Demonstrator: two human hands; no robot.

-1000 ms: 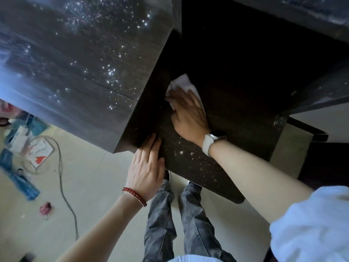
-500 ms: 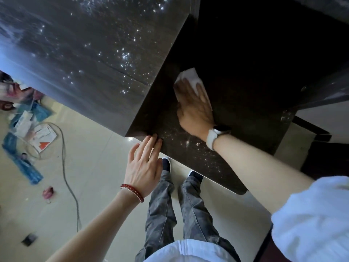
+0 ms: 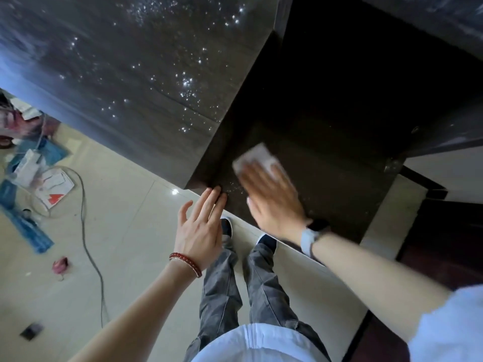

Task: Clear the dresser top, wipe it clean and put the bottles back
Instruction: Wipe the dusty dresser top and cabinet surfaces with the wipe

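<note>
The dark dresser top (image 3: 339,158) runs from the near edge back into shadow, with pale specks near its front left corner. A white wipe (image 3: 257,156) lies flat on it. My right hand (image 3: 271,199) presses down on the wipe, fingers spread over it, blurred by motion. My left hand (image 3: 202,228) is open, its fingertips resting on the dresser's front left corner. No bottles are in view.
A tall dark speckled cabinet side (image 3: 130,74) rises left of the dresser. On the tiled floor at left lie papers and blue packets (image 3: 34,176), a grey cable (image 3: 88,244) and a small pink thing (image 3: 60,265). My legs and shoes stand below the dresser edge.
My right hand has slid the wipe back toward the dresser's front edge. My left hand has eased back so only its fingertips touch the corner.
</note>
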